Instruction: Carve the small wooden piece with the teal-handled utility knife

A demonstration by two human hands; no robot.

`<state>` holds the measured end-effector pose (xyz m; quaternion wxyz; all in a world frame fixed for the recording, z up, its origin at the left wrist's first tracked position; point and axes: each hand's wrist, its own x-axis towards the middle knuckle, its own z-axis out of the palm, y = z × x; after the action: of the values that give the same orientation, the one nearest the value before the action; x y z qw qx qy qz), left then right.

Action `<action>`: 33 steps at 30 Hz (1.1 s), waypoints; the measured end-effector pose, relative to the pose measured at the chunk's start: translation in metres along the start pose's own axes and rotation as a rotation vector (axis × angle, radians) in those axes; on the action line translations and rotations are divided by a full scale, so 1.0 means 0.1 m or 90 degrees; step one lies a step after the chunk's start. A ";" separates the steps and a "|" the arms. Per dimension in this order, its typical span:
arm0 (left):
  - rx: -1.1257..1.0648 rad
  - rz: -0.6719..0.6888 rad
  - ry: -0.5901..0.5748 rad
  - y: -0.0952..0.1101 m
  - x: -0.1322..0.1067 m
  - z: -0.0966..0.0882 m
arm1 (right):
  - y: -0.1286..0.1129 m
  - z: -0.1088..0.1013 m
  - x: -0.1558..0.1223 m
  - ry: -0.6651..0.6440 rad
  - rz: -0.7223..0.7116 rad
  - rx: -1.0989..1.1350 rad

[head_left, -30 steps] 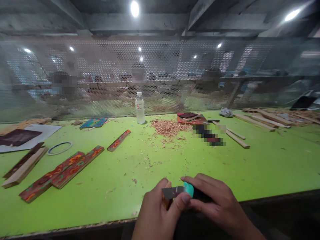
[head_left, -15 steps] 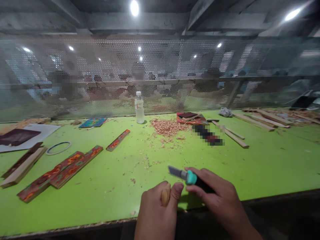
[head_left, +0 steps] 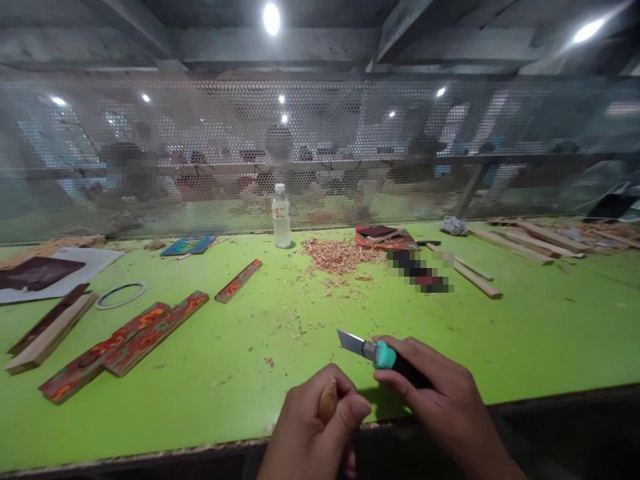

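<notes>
My left hand point(head_left: 320, 420) is closed around a small piece of wood point(head_left: 328, 400); only its rounded, light-brown end shows between thumb and fingers, and the rest is hidden. Just to the right, my right hand point(head_left: 435, 390) grips a utility knife point(head_left: 385, 355) with a black handle and a turquoise collar. Its bare blade point(head_left: 351, 343) points left, above and beyond the left thumb, apart from the wood. Both hands are over the near edge of the green table point(head_left: 235, 393).
A heap of wood shavings point(head_left: 337, 256) lies mid-table, a water bottle point(head_left: 281, 217) behind it. Painted wood strips point(head_left: 155, 333) and a ring point(head_left: 120, 295) are on the left. Wooden sticks point(head_left: 477, 279) lie to the right. A perforated screen point(head_left: 240, 193) runs along the back.
My left hand has turned, its thumb lower and bent across the wood, which now tilts. The knife stays almost where it was. The view has shifted slightly.
</notes>
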<state>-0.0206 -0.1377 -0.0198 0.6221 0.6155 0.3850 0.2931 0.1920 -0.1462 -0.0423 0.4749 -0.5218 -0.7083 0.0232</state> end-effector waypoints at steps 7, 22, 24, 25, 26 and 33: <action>0.078 0.093 0.077 -0.04 0.05 0.00 | 0.00 -0.05 0.02 -0.028 -0.056 0.008; 0.150 0.039 0.083 0.04 0.02 0.01 | -0.06 -0.06 0.07 -0.085 -0.152 0.028; 0.174 0.037 0.106 0.04 0.03 0.03 | -0.06 -0.05 0.06 -0.072 -0.159 0.004; 0.180 0.039 0.116 0.04 0.03 0.04 | -0.06 -0.05 0.06 -0.064 -0.162 -0.008; 0.183 0.043 0.125 0.04 0.03 0.04 | -0.06 -0.05 0.05 -0.058 -0.164 -0.017; 0.176 0.025 0.147 0.05 0.06 0.05 | -0.03 -0.03 -0.02 -0.056 -0.131 -0.054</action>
<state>-0.0125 -0.1356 -0.0156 0.4773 0.6651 0.4783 0.3180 0.1920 -0.1507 -0.0408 0.4204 -0.4644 -0.7788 -0.0328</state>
